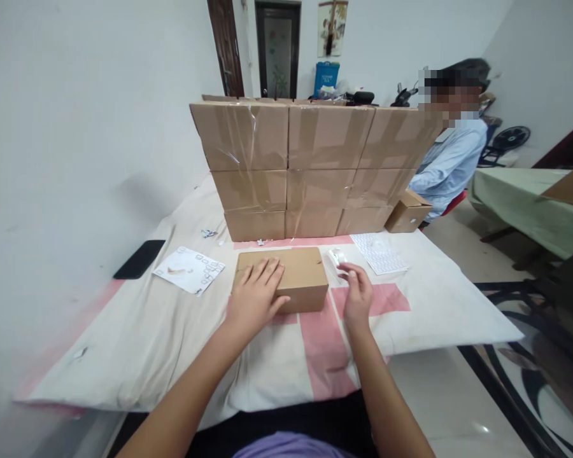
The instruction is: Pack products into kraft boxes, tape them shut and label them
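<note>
"If you look to the centre of the frame, that's the cardboard box (303, 275), lying on the cloth-covered tabletop (162, 356), isn't it?"

"Yes, and the left hand (253, 296) is laid flat over its left end, fingers a little apart, thumb down over the front edge."

"And the right hand (358, 300)?"

"Just right of the box, fingers bent towards a small white roll (335, 256). I can't tell whether they're clamped on it or merely up against it."

"Around them?"

"A printed sheet (189, 270) left of the box, with a dark flat slab (140, 259) beside it, further left. A patterned sheet (381, 253) lies to the right, beyond the roll."

"And behind?"

"Stacked cartons (321, 187), three across and three high in front, taped, filling the upper middle of the frame. Another carton (405, 213) stands by their right foot."

"Someone's there, too."

"A person in a light blue shirt (453, 165), upper right, with a black fan (510, 137) past the shoulder and a green-covered table (516, 191) at the right edge."

"And a dark door (279, 51), top middle."
</note>
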### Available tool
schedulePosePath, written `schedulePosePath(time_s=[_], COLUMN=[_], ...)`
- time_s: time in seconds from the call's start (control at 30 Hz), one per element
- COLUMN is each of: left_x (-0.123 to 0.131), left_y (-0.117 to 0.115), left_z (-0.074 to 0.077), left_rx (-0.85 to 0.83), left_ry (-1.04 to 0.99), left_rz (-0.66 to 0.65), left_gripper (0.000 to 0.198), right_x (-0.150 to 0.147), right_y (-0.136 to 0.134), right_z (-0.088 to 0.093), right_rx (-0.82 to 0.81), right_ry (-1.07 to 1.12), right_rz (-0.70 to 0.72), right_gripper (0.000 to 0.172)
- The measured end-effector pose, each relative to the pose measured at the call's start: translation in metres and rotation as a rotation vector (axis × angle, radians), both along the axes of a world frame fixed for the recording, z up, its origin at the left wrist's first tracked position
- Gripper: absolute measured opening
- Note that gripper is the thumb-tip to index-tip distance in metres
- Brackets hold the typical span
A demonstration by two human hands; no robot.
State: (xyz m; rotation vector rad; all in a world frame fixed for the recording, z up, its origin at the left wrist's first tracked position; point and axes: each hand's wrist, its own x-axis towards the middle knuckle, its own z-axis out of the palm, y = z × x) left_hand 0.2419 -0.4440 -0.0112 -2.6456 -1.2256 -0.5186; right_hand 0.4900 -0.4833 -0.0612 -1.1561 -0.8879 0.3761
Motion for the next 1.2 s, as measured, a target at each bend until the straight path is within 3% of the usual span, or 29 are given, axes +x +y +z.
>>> schedulePosePath(time_s=[0.1,0.23,0.33,0.4,0.47,0.53,0.6,0.67,0.8,0.97,1.1,1.2], left_x=[-0.004,0.001,0.025,0.053,0.086,0.120,0.151,0.178,0.218,0.228,0.226,0.226], left_y=[0.020,0.038,0.024,0.005,-0.011,-0.017,-0.013,-0.002,0.023,0.037,0.039,0.039], left_z=[0.001,0.017,0.023,0.011,-0.014,-0.044,-0.069,-0.084,-0.090,-0.095,-0.097,-0.094], left_rx=[0.023,0.064,0.210,0.343,0.441,0.308,0.111,-0.101,-0.424,-0.509,-0.520,-0.510], left_ry=[-0.022,-0.055,-0.130,-0.231,-0.341,-0.284,-0.255,-0.286,-0.514,-0.666,-0.687,-0.693], left_rz=[0.005,-0.022,-0.091,-0.245,-0.536,-0.657,-0.588,-0.433,-0.110,-0.032,0.016,0.022], left_gripper=[0.061,0.056,0.055,0.049,0.025,0.032,0.047,0.065,0.101,0.094,0.089,0.089], right_x=[0.042,0.092,0.108,0.112,0.114,0.117,0.120,0.123,0.127,0.116,0.098,0.090], right_y=[-0.019,-0.012,0.012,0.029,0.042,0.050,0.052,0.052,0.051,0.049,0.039,0.028], right_z=[-0.018,-0.025,-0.024,-0.023,-0.020,-0.018,-0.015,-0.014,-0.014,-0.004,0.017,0.025], right_rx=[-0.103,-0.385,-0.480,-0.536,-0.592,-0.646,-0.686,-0.714,-0.775,-0.807,-0.736,-0.739], right_ry=[-0.062,-0.004,-0.012,-0.022,-0.031,-0.033,-0.022,0.012,0.088,0.131,0.158,0.117], right_rz=[-0.183,-0.066,0.016,0.058,0.078,0.097,0.159,0.236,0.290,0.316,0.203,0.123], right_gripper=[0.035,0.048,0.055,0.061,0.065,0.067,0.067,0.067,0.061,0.048,0.030,0.029])
